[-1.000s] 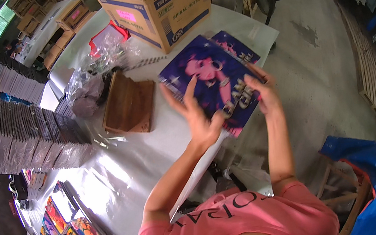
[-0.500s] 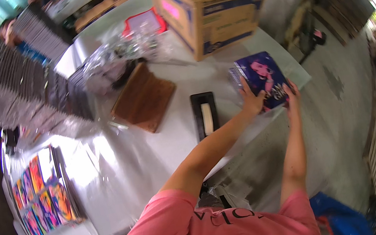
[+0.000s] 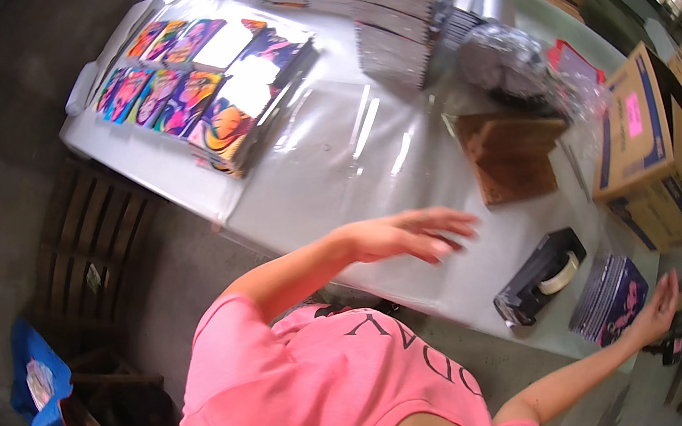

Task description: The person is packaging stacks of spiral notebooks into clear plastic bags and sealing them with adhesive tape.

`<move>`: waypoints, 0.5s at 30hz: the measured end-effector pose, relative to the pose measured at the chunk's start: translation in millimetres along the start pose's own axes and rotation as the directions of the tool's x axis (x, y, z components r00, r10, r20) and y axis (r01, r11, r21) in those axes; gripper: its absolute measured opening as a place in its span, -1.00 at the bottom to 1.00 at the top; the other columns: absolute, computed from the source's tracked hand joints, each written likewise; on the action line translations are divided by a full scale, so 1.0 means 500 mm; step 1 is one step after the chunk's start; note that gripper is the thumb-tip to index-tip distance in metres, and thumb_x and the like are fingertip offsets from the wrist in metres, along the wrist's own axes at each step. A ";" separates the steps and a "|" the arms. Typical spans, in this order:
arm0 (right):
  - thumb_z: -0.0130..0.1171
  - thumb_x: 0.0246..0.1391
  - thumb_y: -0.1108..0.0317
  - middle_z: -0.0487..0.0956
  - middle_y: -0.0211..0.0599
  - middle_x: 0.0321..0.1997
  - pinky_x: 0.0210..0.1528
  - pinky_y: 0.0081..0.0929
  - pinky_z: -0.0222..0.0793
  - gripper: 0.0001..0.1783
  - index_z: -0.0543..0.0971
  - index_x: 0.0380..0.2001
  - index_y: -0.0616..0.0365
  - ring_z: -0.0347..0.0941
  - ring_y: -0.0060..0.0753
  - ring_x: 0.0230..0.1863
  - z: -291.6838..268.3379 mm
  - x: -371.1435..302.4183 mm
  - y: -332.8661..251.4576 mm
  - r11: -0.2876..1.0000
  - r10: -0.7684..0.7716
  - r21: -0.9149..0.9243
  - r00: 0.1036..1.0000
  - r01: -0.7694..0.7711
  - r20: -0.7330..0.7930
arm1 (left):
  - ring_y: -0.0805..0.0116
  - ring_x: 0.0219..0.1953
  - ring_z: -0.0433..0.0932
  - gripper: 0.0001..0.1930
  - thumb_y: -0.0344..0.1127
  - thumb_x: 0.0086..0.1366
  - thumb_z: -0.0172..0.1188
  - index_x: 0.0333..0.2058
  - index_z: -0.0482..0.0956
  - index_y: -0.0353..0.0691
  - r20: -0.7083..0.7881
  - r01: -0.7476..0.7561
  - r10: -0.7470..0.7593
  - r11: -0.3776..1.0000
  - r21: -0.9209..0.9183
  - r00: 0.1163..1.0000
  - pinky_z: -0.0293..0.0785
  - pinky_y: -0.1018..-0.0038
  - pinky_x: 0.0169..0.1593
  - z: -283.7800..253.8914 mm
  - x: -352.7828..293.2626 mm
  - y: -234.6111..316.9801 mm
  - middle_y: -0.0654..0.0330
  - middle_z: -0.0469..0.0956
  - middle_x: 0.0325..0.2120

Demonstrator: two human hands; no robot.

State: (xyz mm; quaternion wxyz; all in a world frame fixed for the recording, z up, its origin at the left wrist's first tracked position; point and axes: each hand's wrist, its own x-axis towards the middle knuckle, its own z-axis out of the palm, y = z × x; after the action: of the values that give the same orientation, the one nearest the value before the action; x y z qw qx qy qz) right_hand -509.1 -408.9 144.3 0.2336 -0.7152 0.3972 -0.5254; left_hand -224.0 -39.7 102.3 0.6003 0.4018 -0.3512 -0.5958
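My left hand (image 3: 413, 235) hangs above the white table (image 3: 354, 183), its fingers stretched out and slightly blurred, with nothing in them. Near the table's right corner my right hand (image 3: 661, 309) is just beside a stack of spiral notebooks (image 3: 620, 302) with dark purple and pink covers. Its fingers look extended and hold nothing that I can see; whether they touch the stack I cannot tell. Between the two hands stands a black tape dispenser (image 3: 540, 278) with a roll of pale tape. A brown wooden stand (image 3: 514, 160) sits farther back.
Several rows of colourful notebooks (image 3: 183, 95) lie at the left of the table. Tall grey stacks (image 3: 392, 12) rise at the back, by crumpled clear plastic (image 3: 506, 61). An open cardboard box (image 3: 655, 157) stands at the right. Slatted wooden seating (image 3: 95, 238) is at the left.
The view has swung left. Both hands have come away from the purple notebooks, which rest on the table; my left hand has moved left across the table.
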 end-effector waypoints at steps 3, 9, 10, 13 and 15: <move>0.07 0.17 0.41 0.54 -0.11 -0.03 0.05 -0.53 0.35 -0.71 0.51 -0.09 0.38 0.47 -0.40 -0.03 0.209 -0.062 -0.162 0.918 -0.157 0.393 0.961 0.057 0.228 | 0.09 0.23 0.22 -0.20 0.03 0.15 0.15 0.28 0.06 -0.17 -0.335 -0.252 0.205 0.962 -0.103 0.920 0.22 0.18 0.17 -0.063 -0.202 0.039 0.01 0.16 0.22; 0.26 -0.01 0.30 0.55 -0.05 -0.02 0.11 -0.40 0.29 -0.50 0.48 0.01 0.27 0.46 -0.21 0.05 0.654 -0.556 -0.660 0.792 -0.565 0.608 0.446 0.057 0.694 | -0.01 0.21 0.23 -0.16 0.14 0.07 0.19 0.23 0.14 -0.18 -0.592 -0.596 0.454 0.801 -0.057 0.666 0.25 0.15 0.14 -0.148 -0.506 0.030 -0.05 0.19 0.19; 0.29 -0.05 0.14 0.42 0.06 0.12 0.22 -0.21 0.17 -0.29 0.35 0.14 0.26 0.32 -0.04 0.19 0.701 -0.645 -0.735 0.791 -0.601 0.608 0.268 0.067 0.753 | -0.01 0.21 0.24 -0.17 0.13 0.07 0.20 0.22 0.15 -0.19 -0.621 -0.603 0.473 0.797 0.000 0.625 0.25 0.16 0.14 -0.166 -0.562 0.031 -0.04 0.20 0.19; 0.26 -0.12 -0.11 0.20 0.07 0.29 0.30 -0.03 -0.04 -0.04 0.18 0.24 0.25 0.08 -0.01 0.33 0.881 -0.883 -0.803 0.687 -0.631 0.390 0.236 0.614 0.739 | 0.03 0.19 0.27 -0.26 0.03 0.11 0.20 0.19 0.19 -0.21 -0.694 -0.616 0.481 0.785 0.069 0.536 0.28 0.20 0.13 -0.237 -0.718 0.036 -0.01 0.28 0.15; 0.23 -0.09 -0.09 0.27 0.06 0.25 0.29 -0.05 0.02 -0.10 0.23 0.21 0.25 0.15 -0.03 0.30 0.954 -0.969 -0.772 0.655 -0.529 0.199 0.254 0.729 0.810 | 0.13 0.16 0.32 -0.37 -0.04 0.19 0.14 0.16 0.23 -0.19 -0.829 -0.586 0.399 0.803 0.110 0.393 0.34 0.24 0.08 -0.265 -0.821 0.042 0.03 0.33 0.10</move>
State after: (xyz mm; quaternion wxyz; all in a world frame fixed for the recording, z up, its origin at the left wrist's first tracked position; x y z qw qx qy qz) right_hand -1.8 167.8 -1.4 0.0780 -0.9877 -0.0258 -0.1331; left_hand -113.4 377.7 87.5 0.8776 0.4447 -0.0719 -0.1640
